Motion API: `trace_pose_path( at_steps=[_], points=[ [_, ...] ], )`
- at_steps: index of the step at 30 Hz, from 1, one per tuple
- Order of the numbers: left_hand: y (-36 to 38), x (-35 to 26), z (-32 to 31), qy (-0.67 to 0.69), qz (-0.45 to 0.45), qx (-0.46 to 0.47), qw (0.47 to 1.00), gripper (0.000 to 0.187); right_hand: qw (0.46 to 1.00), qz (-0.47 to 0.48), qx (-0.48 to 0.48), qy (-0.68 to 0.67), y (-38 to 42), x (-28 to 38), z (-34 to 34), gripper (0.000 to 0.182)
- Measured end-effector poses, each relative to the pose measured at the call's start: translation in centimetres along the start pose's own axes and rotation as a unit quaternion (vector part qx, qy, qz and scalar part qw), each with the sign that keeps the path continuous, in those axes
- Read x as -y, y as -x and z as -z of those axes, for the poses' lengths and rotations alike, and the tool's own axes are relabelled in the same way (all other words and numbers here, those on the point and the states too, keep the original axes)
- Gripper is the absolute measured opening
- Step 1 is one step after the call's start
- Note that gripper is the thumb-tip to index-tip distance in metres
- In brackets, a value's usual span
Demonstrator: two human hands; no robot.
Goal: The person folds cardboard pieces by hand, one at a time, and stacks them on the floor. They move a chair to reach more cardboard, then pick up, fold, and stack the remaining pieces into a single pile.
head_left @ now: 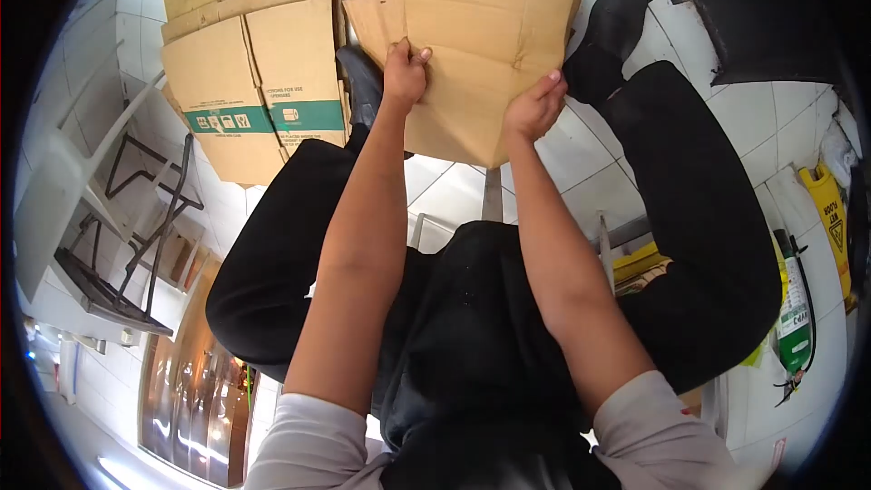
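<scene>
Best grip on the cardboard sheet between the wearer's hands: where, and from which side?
Probably pinch the cardboard sheet by its opposite side edges, coming from the wearer's side. It's broad, thin and creased, so two-sided support should limit sagging; the left hand and right hand are at those edges.

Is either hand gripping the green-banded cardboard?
No, the green-banded cardboard lies off to the left, while the left hand and right hand both hold the plain brown cardboard.
</scene>
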State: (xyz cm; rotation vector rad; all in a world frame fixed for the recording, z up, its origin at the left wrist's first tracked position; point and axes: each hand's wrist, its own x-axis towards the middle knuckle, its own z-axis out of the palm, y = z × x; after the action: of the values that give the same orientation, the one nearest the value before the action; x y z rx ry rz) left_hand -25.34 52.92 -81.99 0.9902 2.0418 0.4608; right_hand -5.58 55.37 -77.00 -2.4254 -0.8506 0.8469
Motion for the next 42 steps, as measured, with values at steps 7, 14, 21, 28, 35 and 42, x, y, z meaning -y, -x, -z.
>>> trace_pose_path(
  at_steps=[7, 14, 21, 28, 35, 42],
  points=[
    [-0.1, -2.2, 0.7, 0.056, 0.047, 0.018, 0.997, 0.026, 0.992, 0.041, -0.039, 0.115, -0.7, -2.6, -0.9, 0.059],
    [-1.4, -2.8, 1.1, -0.042, 0.055, -0.021, 0.997, 0.026, 0.968, 0.02, -0.108, 0.227, -2.8, -3.9, -5.9, 0.054],
    [0.2, -3.0, 0.1, -0.059, 0.05, -0.064, 0.995, 0.026, 0.986, 0.056, -0.059, 0.144, -1.7, -1.6, -1.6, 0.059],
    [4.2, -3.9, -3.2, -0.086, 0.125, -0.101, 0.983, 0.031, 0.96, 0.248, -0.067, 0.112, -7.8, 8.6, -2.0, 0.074],
    [3.4, -2.6, -3.2, -0.054, 0.11, -0.079, 0.989, 0.032, 0.96, 0.259, 0.021, 0.105, -12.4, 6.2, -4.8, 0.089],
    [1.9, -2.2, -3.2, -0.063, 0.119, -0.101, 0.986, 0.033, 0.921, 0.338, -0.087, 0.175, -14.5, 2.7, -9.2, 0.094]
  ],
)
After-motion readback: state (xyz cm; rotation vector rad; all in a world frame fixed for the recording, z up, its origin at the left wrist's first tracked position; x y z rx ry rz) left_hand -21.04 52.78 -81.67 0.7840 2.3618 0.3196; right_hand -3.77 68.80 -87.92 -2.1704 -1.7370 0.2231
